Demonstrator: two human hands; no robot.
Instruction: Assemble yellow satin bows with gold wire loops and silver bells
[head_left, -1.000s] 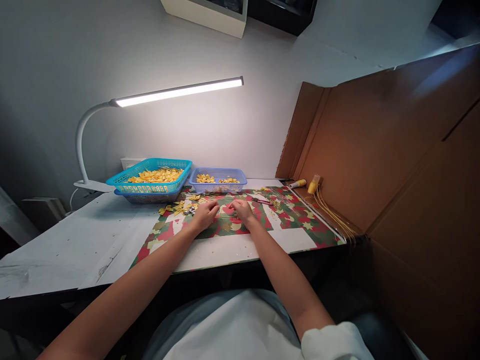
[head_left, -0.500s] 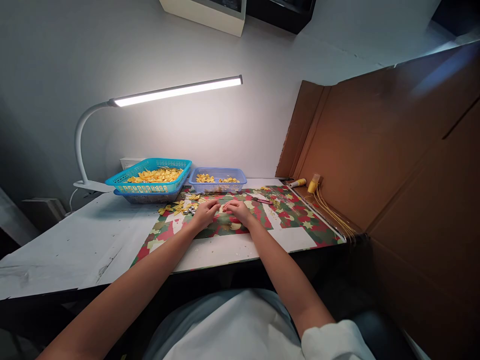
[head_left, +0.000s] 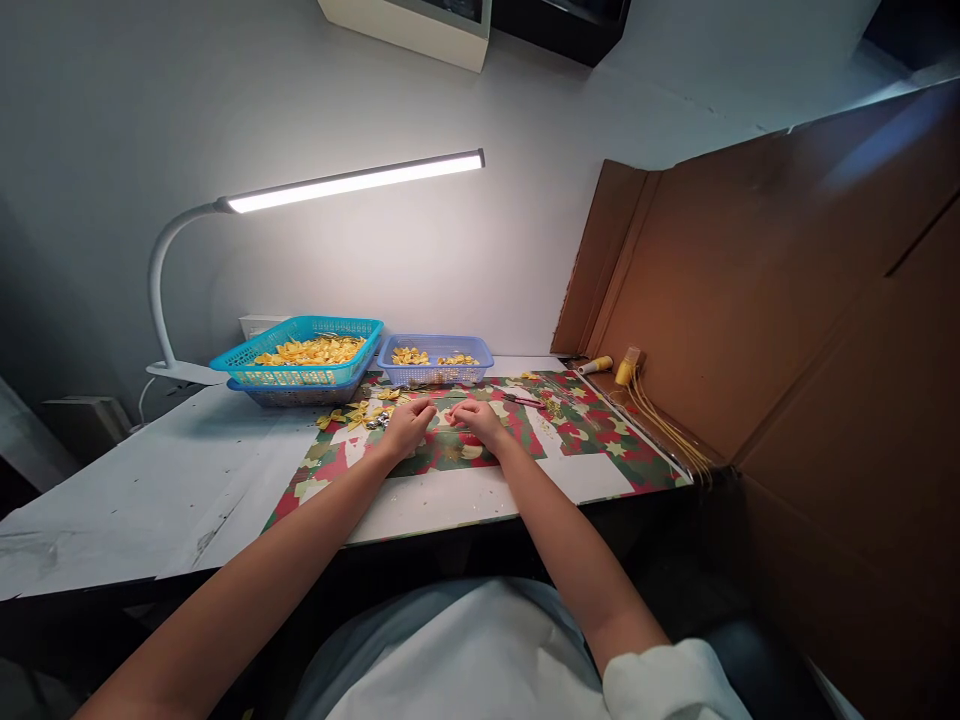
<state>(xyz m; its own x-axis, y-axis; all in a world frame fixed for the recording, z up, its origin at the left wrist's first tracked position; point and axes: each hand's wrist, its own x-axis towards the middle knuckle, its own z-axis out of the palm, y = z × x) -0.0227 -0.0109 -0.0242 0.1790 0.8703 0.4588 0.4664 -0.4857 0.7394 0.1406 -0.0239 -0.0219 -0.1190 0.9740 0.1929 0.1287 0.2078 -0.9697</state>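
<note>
Over the red, green and cream patterned sheet [head_left: 427,458], my left hand [head_left: 409,427] is closed in a pinch, and whatever it holds is too small to name. My right hand [head_left: 478,422] faces it a short gap away, fingers bent together, its contents also not discernible. Just left of my left hand lie yellow bow-like pieces [head_left: 358,413] and a small silvery heap [head_left: 379,421]. Pink-handled pliers or snips [head_left: 523,401] rest beyond my right hand.
A teal basket [head_left: 300,375] full of yellow pieces sits stacked at the back left, beside a lilac basket [head_left: 435,374]. A lamp [head_left: 360,182] reaches overhead. Yellow spools [head_left: 596,366] and golden strands [head_left: 667,427] lie by the cardboard wall [head_left: 750,300].
My left hand has shifted slightly left, so the gap between the hands is a little wider. My right hand has barely moved.
</note>
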